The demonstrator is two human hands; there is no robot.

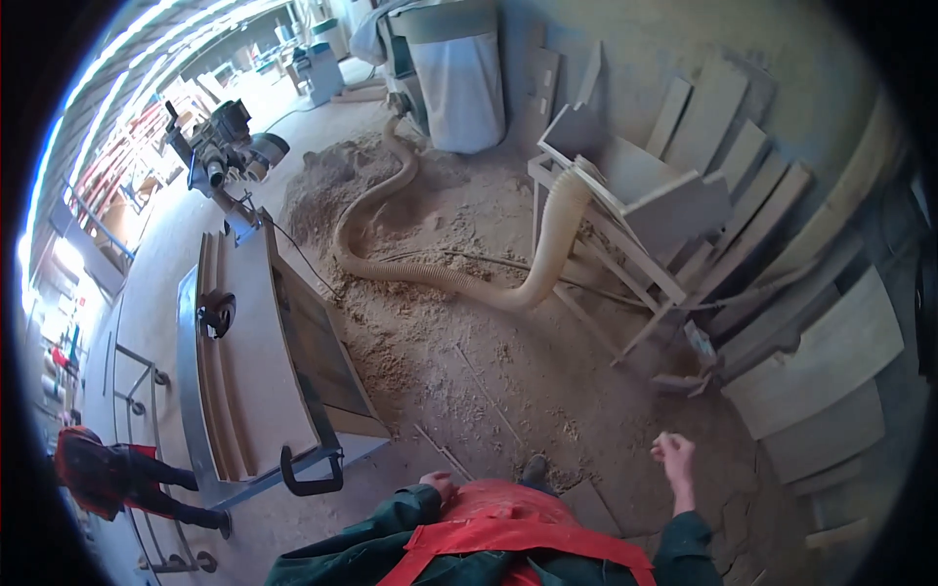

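Note:
My left hand hangs close to the red apron at my waist. Its fingers are small and partly hidden, so I cannot tell how they are held. Raised out to the right above the floor, my right hand has its fingers curled in, and I see no object in it. Neither hand touches the workbench. The end of that workbench, with a dark clamp on its corner, is nearest to my left hand.
A machine head stands over the bench's far end. A ribbed hose crosses sawdust to a wooden stand. Boards lean along the right wall. Another person is at far left by a metal trolley.

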